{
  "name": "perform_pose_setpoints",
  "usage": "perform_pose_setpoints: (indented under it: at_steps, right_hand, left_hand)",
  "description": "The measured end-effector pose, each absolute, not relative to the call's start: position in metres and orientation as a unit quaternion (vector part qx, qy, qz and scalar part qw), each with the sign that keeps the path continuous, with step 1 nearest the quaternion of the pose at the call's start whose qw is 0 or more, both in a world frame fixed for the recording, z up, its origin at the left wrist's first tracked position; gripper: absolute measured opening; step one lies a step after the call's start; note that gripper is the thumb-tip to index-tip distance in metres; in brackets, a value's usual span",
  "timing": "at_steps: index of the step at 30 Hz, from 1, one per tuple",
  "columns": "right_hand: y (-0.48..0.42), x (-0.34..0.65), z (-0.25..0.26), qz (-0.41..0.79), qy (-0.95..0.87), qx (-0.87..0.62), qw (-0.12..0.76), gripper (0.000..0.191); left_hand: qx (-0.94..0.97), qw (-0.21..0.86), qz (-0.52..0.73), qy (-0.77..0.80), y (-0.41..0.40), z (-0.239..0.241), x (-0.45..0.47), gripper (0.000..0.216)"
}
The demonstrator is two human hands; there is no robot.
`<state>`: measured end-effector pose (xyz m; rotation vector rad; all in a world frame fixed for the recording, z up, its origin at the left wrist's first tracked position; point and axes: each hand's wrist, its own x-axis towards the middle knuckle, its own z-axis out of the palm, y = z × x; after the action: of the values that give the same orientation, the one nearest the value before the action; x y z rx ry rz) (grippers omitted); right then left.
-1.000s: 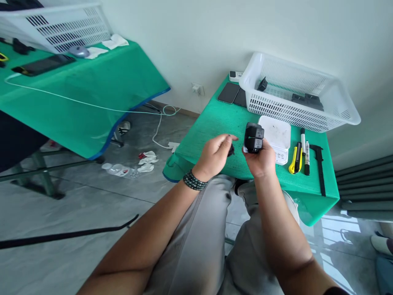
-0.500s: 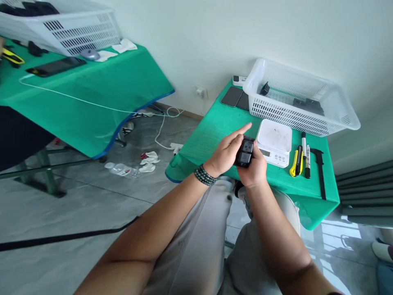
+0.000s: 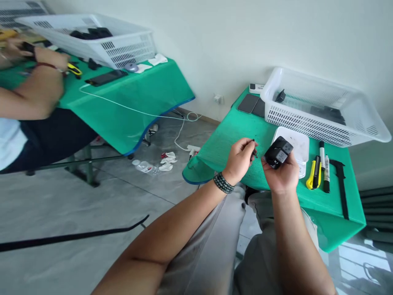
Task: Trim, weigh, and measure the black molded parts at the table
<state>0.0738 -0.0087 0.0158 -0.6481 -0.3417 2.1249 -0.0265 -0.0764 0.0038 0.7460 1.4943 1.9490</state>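
Observation:
A black, box-shaped plastic part [image 3: 278, 152] with a lighter grey face rests in my right hand [image 3: 282, 174], its fingers wrapped round it from below. To its left my left hand [image 3: 240, 157] pinches a small, thin dark piece [image 3: 253, 152], too small to name. The two hands are apart, over the near edge of the green-covered table [image 3: 221, 143]. Behind my right hand lies a white kitchen scale [image 3: 296, 141], partly hidden by the hand and the black part.
Right of the scale lie a yellow box cutter [image 3: 313, 174], two markers [image 3: 326, 174] and a black caliper [image 3: 340, 184]. A white basket [image 3: 310, 127] with black parts and a dark phone [image 3: 248, 103] stand behind. At left, a co-worker's arm [image 3: 37, 90] is over another green table [image 3: 132, 106].
My hands have parted: the left has drawn away with a small dark piece, while the right keeps the black part, now tilted. The view has swung left, bringing a co-worker into sight.

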Motion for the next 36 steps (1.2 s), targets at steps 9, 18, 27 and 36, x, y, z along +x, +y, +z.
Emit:
perform_pose_setpoints:
  at_steps: [9, 18, 27, 36]
  right_hand:
    - [-0.037, 0.067, 0.014, 0.855, -0.283, -0.15, 0.407, 0.019]
    - [-0.032, 0.07, 0.01, 0.847, -0.312, -0.158, 0.4, 0.019]
    - [-0.04, 0.073, 0.012, 0.809, -0.416, -0.115, 0.398, 0.038]
    - [-0.053, 0.078, 0.006, 0.717, -0.576, -0.137, 0.369, 0.063]
  left_hand:
    - [0.425, 0.2, 0.755, 0.458, -0.074, 0.016, -0.016, 0.042]
    - [0.4, 0.275, 0.678, 0.552, -0.07, -0.003, -0.029, 0.067]
    - [0.427, 0.096, 0.684, 0.583, -0.075, 0.009, -0.016, 0.061]
    - [0.347, 0.096, 0.7, 0.616, -0.075, 0.004, -0.027, 0.053]
